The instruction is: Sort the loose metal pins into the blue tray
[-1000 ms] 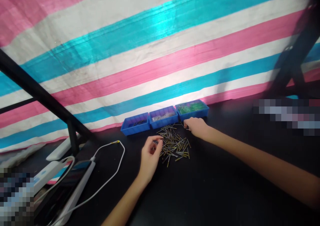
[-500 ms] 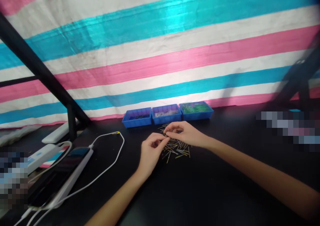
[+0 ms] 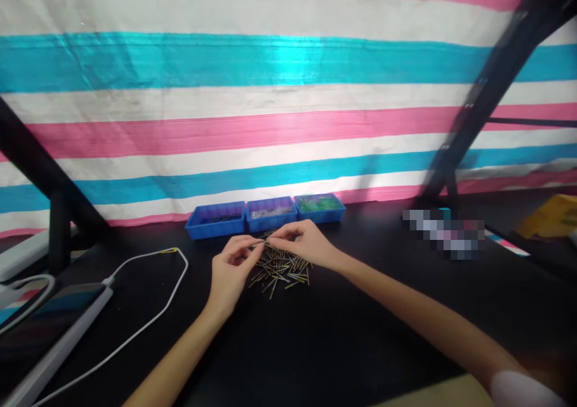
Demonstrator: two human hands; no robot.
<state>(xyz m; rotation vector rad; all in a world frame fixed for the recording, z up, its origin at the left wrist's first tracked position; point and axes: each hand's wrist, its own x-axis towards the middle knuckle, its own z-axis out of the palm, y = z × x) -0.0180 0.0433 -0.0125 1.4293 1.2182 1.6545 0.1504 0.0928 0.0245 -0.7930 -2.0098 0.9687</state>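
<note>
Over a loose pile of thin metal pins (image 3: 282, 269), gold and silver in colour, my two hands meet fingertip to fingertip. My left hand (image 3: 231, 266) is closed in a pinch of thumb and fingers. Facing it from the right, my right hand (image 3: 309, 243) also pinches, its thumb and forefinger pressed together. A thin, short piece that looks like one of the pins spans the small gap between the fingertips; most of it is hidden by the fingers. The pins lie in many directions on the black table (image 3: 279, 341), just under and in front of the hands.
Behind the pile stand three blue bins in a row: one with dark thin pieces (image 3: 193, 229), one with clear pieces (image 3: 271, 213), one with green pieces (image 3: 319, 207). At left lie a phone (image 3: 49, 317) and a white cable (image 3: 153, 320). Black frame legs (image 3: 478, 100) rise at both sides.
The camera view has turned right and levelled, so hands, pins and bins appear further left. The hands remain pinched together above the pile, their fingertips slightly further apart.
</note>
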